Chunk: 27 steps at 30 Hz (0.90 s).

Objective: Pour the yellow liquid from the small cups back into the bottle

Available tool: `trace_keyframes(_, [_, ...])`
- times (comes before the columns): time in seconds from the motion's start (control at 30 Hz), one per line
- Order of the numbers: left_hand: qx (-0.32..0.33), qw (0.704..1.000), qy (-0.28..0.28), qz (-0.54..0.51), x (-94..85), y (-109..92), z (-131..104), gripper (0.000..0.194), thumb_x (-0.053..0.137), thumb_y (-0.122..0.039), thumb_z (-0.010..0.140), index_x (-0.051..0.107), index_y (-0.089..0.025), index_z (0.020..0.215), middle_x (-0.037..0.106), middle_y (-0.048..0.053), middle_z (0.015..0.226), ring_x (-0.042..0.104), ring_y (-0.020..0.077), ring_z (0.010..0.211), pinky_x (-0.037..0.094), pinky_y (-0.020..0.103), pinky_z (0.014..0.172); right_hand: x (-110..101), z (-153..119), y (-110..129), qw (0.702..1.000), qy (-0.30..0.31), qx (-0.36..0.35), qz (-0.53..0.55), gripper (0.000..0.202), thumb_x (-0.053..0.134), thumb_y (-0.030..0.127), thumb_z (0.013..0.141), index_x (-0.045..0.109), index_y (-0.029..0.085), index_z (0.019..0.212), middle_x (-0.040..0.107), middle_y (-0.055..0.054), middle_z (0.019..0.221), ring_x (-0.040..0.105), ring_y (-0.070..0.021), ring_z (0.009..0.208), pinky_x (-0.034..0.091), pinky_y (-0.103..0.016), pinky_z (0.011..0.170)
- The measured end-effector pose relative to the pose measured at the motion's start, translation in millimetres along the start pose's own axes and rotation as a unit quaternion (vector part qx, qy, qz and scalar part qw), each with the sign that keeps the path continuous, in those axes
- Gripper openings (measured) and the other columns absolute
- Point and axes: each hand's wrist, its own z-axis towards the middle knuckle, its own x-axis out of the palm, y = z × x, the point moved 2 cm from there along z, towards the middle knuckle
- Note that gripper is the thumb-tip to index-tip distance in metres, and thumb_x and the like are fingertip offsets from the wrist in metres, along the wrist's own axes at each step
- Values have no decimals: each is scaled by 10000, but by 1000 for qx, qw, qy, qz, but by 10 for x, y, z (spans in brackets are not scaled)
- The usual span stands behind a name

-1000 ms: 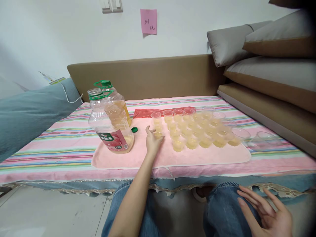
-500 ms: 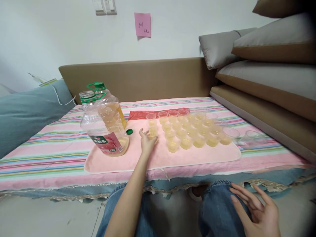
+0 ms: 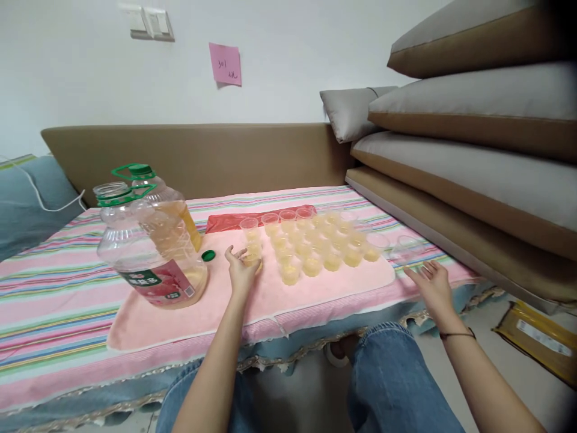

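Observation:
At the front of the left column of cups, my left hand [image 3: 241, 275] has its thumb and fingers around a clear plastic cup [image 3: 253, 261] of pale yellow liquid. The cup stands on the pink towel [image 3: 261, 294], partly hidden by the hand. To its right are rows of similar filled cups [image 3: 312, 264]. My right hand [image 3: 435, 293] reaches over the bed edge with its fingers apart, holding nothing. Just beyond its fingertips lie clear empty cups [image 3: 407, 248] at the right end of the rows.
Two large juice bottles stand on the left: an uncapped front bottle [image 3: 148, 258] and a capped rear bottle [image 3: 187, 219]. A green cap [image 3: 208, 255] lies beside them. Behind the cups is a red plastic wrapper [image 3: 225, 223]. Stacked cushions [image 3: 473, 126] rise on the right.
My right hand has moved from above my knee forward to the empty cups. My left hand stays around its cup. The view has turned to the right.

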Motion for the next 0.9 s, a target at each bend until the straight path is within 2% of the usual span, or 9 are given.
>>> trace_keyframes(0.1, [3,1000,-3,-3,-16,-12,-23,824,791,-122,621,328,-264,1288,628,55,1135,686,193,964,542,420,926,118,239,-23,1000,6,6,-29,1004,877,414,459,376,170,1295,433,-248,1450,414,-415,1369,343,-493,1136])
trace_keyframes(0.23, [4,1000,0,-9,-17,-4,-55,833,779,-112,630,323,-269,1309,617,70,1163,674,207,1002,542,418,918,186,311,-15,998,3,15,-60,909,852,374,542,351,171,1273,500,-244,1350,456,-391,1336,367,-437,1083])
trace_keyframes(0.4, [-7,1000,11,-25,3,20,-90,870,782,-108,633,285,-275,1327,588,97,1230,672,213,1033,529,446,944,203,358,0,997,-47,24,-60,900,904,355,469,339,232,1158,629,-174,1144,565,-395,1198,399,-539,1061])
trace_keyframes(0.5, [-17,999,12,-34,7,19,-103,915,800,-99,602,273,-283,1326,553,115,1283,662,227,1077,502,474,984,197,283,95,996,-82,0,-30,865,917,358,479,342,249,1116,640,-179,1157,581,-368,1186,409,-544,1067])
trace_keyframes(0.6, [-28,999,16,-43,-1,0,-115,984,832,-87,538,273,-291,1321,535,120,1298,650,245,1116,483,491,1007,250,-25,325,996,-60,-56,39,867,920,389,513,357,271,1161,619,-183,1252,600,-309,1198,439,-475,1064])
trace_keyframes(0.63, [-31,998,18,-46,-10,-11,-122,1003,841,-87,520,273,-291,1322,536,119,1294,645,252,1130,476,496,1014,298,-190,432,992,-24,-89,81,842,915,384,545,379,273,1184,608,-183,1284,597,-298,1212,440,-477,1065])
trace_keyframes(0.77, [-33,999,11,-41,-124,-88,-195,1005,871,-172,509,298,-253,1331,504,159,1351,560,300,1270,418,516,1074,602,-1041,840,976,85,-151,134,718,891,431,607,512,236,1186,621,-142,1287,588,-304,1239,432,-552,1074])
trace_keyframes(0.83, [-26,999,15,-31,-244,-152,-257,915,862,-263,565,346,-228,1321,480,184,1400,533,321,1299,424,518,1068,826,-1471,952,966,170,-141,137,611,870,426,652,570,220,1142,643,-148,1261,620,-296,1196,489,-519,1027])
trace_keyframes(0.9, [16,999,36,3,-407,-245,-327,710,796,-349,684,432,-209,1277,517,180,1384,582,316,1230,473,505,1010,1078,-1845,973,943,278,-108,149,560,851,414,688,584,224,1142,648,-155,1270,637,-282,1177,523,-471,1001])
